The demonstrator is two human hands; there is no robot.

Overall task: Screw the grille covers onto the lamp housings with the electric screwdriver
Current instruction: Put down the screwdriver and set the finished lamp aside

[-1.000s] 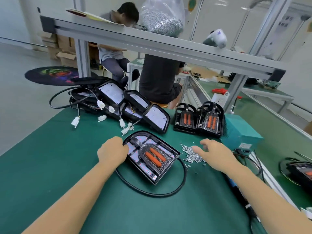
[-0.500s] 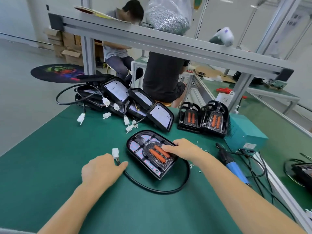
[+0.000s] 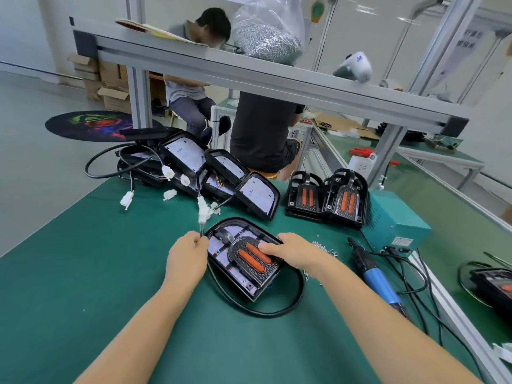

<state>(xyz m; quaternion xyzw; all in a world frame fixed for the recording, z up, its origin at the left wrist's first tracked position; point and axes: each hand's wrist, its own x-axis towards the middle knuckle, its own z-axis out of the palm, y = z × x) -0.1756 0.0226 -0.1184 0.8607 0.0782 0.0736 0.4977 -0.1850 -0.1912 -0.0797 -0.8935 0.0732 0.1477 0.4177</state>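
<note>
On the green bench mat (image 3: 83, 273) a black lamp housing (image 3: 243, 261) lies flat in front of the person, with a grille cover (image 3: 250, 268) carrying two orange bars seated in it. The right hand (image 3: 293, 250) rests on the grille cover, fingers laid across the orange bars and the thumb at the housing's far edge. The left hand (image 3: 187, 254) sits just beside the housing's left edge and pinches thin wires that lead up to a white connector (image 3: 204, 212). A black cable (image 3: 277, 309) loops around the near side of the housing. The electric screwdriver (image 3: 379, 281), blue-handled with a black nose, lies unheld on the mat to the right, near a teal power box (image 3: 393, 220) whose small label is too blurred to read. Loose screws (image 3: 322, 246) are scattered between the housing and the screwdriver. Behind, a pile of open housings (image 3: 199, 167) with white connectors leans together, and two stacks of grille covers (image 3: 327, 198) stand beside the box. A clear bag of screws (image 3: 267, 31) sits on the aluminium frame rail (image 3: 249, 70). A sign (image 3: 466, 40) at upper right bears writing, but it is not legible.
</note>
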